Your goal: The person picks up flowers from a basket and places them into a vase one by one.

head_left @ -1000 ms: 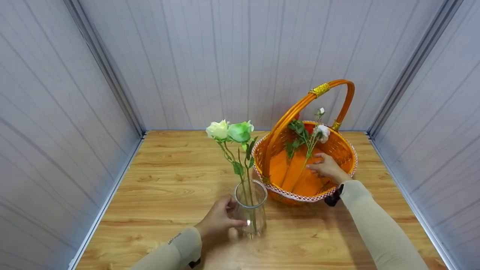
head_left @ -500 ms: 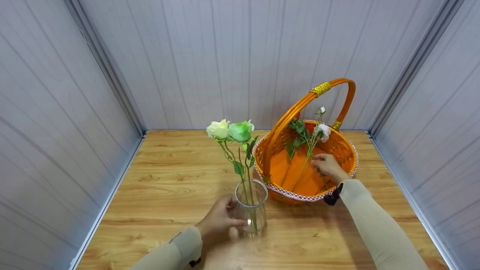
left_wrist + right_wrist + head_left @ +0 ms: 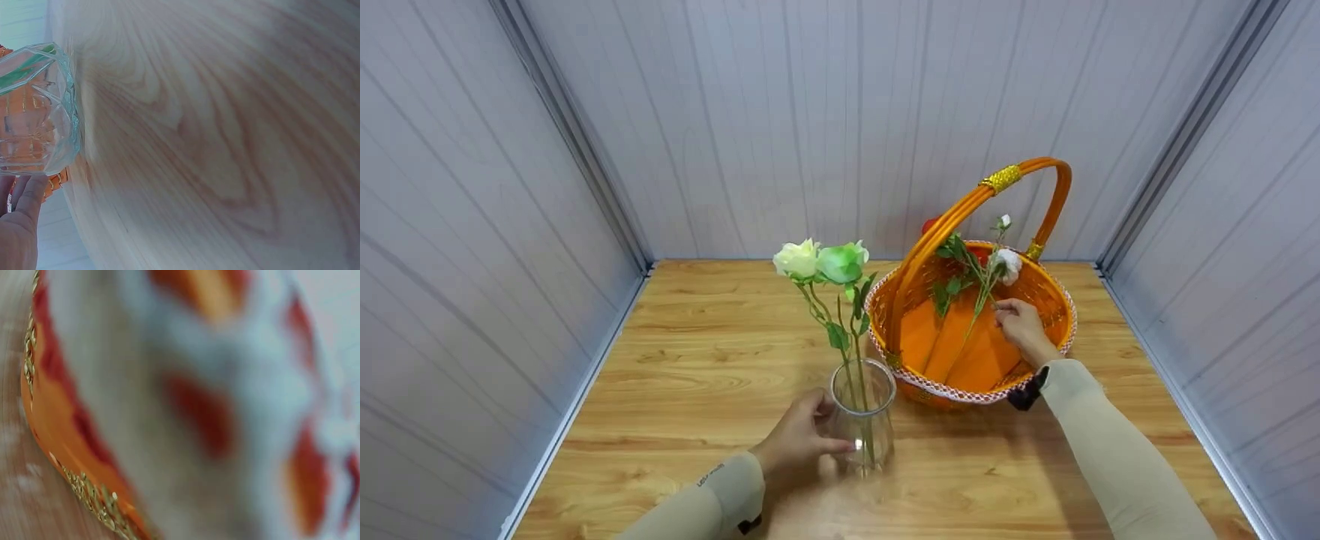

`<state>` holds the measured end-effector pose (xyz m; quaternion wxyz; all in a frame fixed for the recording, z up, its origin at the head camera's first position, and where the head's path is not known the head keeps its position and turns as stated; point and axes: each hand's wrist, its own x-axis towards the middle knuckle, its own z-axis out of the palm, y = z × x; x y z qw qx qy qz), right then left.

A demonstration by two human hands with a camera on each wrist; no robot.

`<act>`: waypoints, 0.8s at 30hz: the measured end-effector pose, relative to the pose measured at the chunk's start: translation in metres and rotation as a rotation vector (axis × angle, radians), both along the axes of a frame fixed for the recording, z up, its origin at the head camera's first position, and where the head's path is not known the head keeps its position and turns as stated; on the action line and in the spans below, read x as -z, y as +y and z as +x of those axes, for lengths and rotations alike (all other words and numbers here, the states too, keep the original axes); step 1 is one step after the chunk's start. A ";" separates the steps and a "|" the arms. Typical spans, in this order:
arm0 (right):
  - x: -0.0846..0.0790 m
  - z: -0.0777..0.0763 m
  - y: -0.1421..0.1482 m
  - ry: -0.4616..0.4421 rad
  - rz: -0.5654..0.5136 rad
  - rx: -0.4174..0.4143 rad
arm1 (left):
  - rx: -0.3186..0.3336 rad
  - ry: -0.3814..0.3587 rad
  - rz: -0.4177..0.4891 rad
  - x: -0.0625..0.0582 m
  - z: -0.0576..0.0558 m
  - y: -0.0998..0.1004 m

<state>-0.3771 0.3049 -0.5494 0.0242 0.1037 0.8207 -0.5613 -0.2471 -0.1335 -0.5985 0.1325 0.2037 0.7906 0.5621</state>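
My left hand [image 3: 799,439] holds the clear glass vase [image 3: 877,427] low on its left side, thumb in front. In the left wrist view, fingers [image 3: 31,197] lie against the faceted vase [image 3: 62,112]. A cream rose [image 3: 796,259] and a green rose [image 3: 840,262] stand in it, leaning left. Inside the orange basket [image 3: 915,384], my right hand [image 3: 1024,328] pinches a thin stem that runs up-left toward the leaves. A red flower [image 3: 930,225] shows behind the basket handle [image 3: 952,217]. A white flower [image 3: 1006,266] with a bud leans on the far rim.
The basket's tall handle arches over its left and back. Corrugated panels [image 3: 847,112] wall the wooden table [image 3: 697,337] at back and sides. The right wrist view shows mostly blurred basket rim trim, with gold braid [image 3: 95,500].
My right hand has moved slightly up and away in the basket, and its fingertips have closed on a stem. A red flower has shifted left behind the handle. The left hand and vase stay put.
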 end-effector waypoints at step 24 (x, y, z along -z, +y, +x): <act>-0.044 0.014 0.000 0.068 -0.245 0.131 | 0.005 -0.004 0.002 0.001 -0.001 -0.001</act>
